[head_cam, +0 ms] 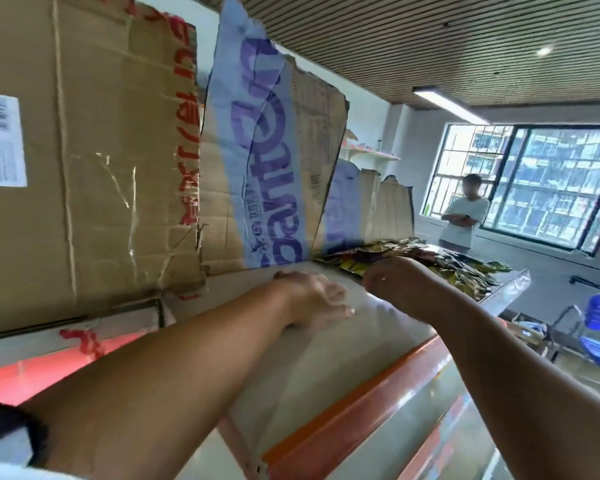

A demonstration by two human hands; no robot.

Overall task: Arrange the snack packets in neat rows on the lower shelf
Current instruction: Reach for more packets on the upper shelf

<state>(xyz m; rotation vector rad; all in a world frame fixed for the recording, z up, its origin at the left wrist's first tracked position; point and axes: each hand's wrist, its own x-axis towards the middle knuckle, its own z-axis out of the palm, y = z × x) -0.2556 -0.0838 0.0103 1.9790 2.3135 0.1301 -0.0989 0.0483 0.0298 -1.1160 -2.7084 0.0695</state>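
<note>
Just beyond both hands [314, 296] [387, 280] lie snack packets [458, 268].

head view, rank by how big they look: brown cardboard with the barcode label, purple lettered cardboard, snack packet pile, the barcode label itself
1. brown cardboard
2. purple-lettered cardboard
3. snack packet pile and barcode label: too close to rank; the pile lies farther off, partly behind the right hand
</note>
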